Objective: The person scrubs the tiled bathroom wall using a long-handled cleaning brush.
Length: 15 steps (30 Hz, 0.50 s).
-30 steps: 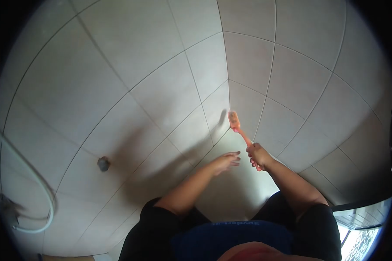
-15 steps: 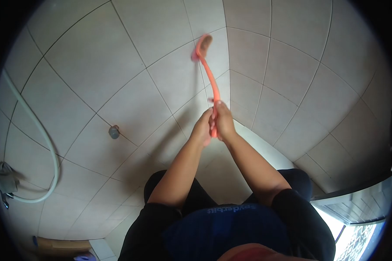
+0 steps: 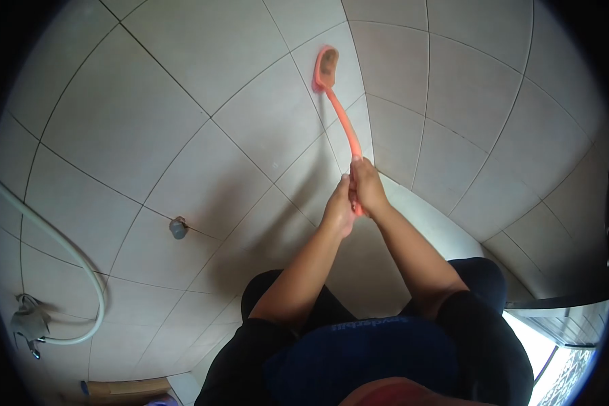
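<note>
A long-handled orange scrub brush reaches up from my hands, its head pressed close against the tiled wall near the corner. The back of the head faces me and has a brownish panel; the bristle side is turned to the wall and mostly hidden. My right hand wraps round the handle from the right. Just beside and slightly below it, my left hand closes round the handle's lower end. The fingers of both hands overlap in view.
A grey wall fitting sticks out left of my hands. A pale hose loops down the left wall to a grey fixture. A second tiled wall meets the first at the right. Bright light enters at the lower right.
My view has shifted somewhat. The brush and both hands now appear a little further right, and the brush head shows more of its back. Both hands keep hold of the handle.
</note>
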Tool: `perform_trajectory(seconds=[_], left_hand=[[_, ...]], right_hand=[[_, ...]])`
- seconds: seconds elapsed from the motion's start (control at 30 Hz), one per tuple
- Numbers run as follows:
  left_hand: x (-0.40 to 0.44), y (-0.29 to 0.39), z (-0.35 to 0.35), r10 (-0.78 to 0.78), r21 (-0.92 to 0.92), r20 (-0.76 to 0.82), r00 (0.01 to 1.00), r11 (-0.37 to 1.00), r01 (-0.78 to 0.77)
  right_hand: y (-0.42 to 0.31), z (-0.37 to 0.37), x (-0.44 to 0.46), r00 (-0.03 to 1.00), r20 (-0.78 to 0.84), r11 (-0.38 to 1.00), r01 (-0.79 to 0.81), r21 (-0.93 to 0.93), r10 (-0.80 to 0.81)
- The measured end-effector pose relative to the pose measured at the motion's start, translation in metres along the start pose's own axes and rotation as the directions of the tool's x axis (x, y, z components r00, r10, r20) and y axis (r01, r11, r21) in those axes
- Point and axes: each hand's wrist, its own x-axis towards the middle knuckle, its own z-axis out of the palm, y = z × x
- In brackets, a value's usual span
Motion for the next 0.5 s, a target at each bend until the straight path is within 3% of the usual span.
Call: perform_trajectory(seconds=[0.03, 0.07, 0.1, 0.17, 0.23, 0.27, 0.33, 0.37, 0.43, 0.5], left_hand=[[0.001, -0.009, 0.0, 0.016, -0.035, -0.011, 1.0, 0.999, -0.017], [0.0, -0.016, 0.001, 0.033, -0.07, -0.023, 0.999, 0.997, -0.034], [0.001, -0.039, -0.01, 0.048, -0.09, -0.121, 0.991, 0.994, -0.06], [0.005, -0.11, -0.059, -0.093, -0.147, -0.22, 0.971, 0.987, 0.061], [-0.002, -0.171, -0.095, -0.308, -0.36, -0.196, 0.931, 0.906, 0.224], [0.012, -0.167, -0.095, -0.299, -0.359, -0.19, 0.935, 0.908, 0.217], [0.033, -0.155, -0.097, -0.111, -0.16, -0.201, 0.973, 0.984, 0.079], [0.037, -0.123, -0.081, -0.113, -0.168, -0.167, 0.979, 0.982, 0.085], [0.017, -0.026, -0.022, -0.081, -0.196, -0.057, 0.995, 0.978, 0.068], [0.007, 0.004, -0.008, -0.047, -0.224, 0.009, 0.999, 0.973, 0.048]], right_hand=[[0.017, -0.001, 0.004, 1.0, -0.003, 1.0, -0.012, -0.003, 0.012], [0.052, -0.002, 0.01, 0.969, -0.086, 0.955, 0.21, -0.208, -0.232], [0.084, -0.003, 0.014, 0.87, -0.11, 0.817, 0.398, -0.418, -0.48], [0.177, -0.017, -0.001, 0.86, -0.003, 0.78, 0.46, -0.424, -0.51], [0.239, -0.028, -0.029, 0.878, 0.042, 0.805, 0.456, -0.38, -0.477], [0.231, -0.027, -0.018, 0.872, 0.045, 0.798, 0.466, -0.381, -0.487], [0.2, -0.017, -0.001, 0.822, -0.03, 0.754, 0.506, -0.419, -0.568], [0.164, -0.012, 0.011, 0.832, -0.036, 0.751, 0.481, -0.452, -0.554], [0.092, 0.001, 0.034, 0.923, -0.089, 0.882, 0.325, -0.342, -0.374], [0.025, 0.006, 0.026, 0.962, -0.024, 0.956, 0.265, -0.126, -0.271]])
